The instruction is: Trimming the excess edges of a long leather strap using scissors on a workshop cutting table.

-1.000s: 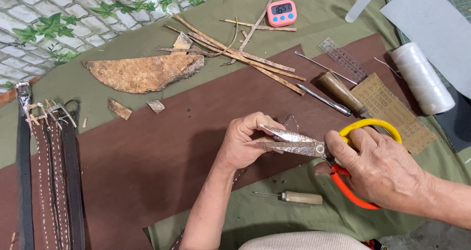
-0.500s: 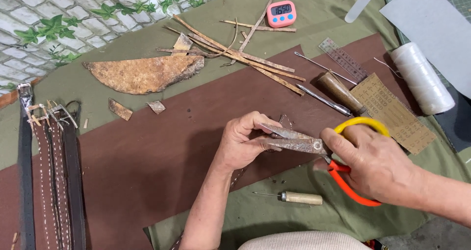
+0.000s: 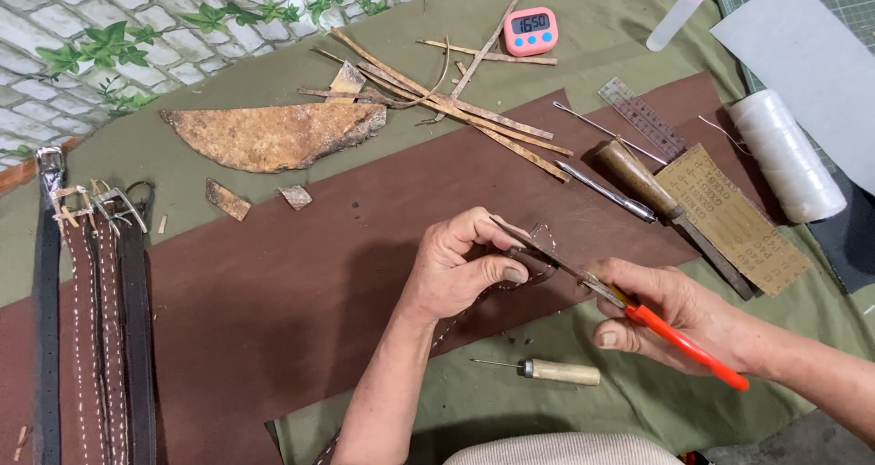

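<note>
Left hand (image 3: pixel 460 269) pinches the end of a stitched leather strap (image 3: pixel 538 246) at bench centre. Right hand (image 3: pixel 679 315), at 3 o'clock of it, has its grip wrapped around orange-handled scissors (image 3: pixel 629 305), blades on the strap tip. Risk: left thumb sits close to the blades, so a slip could nick it or cut the stitching.

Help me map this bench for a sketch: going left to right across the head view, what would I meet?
Leather belts → rusty curved piece → left hand → pink timer → right hand holding the orange-handled scissors → white thread spool.
</note>
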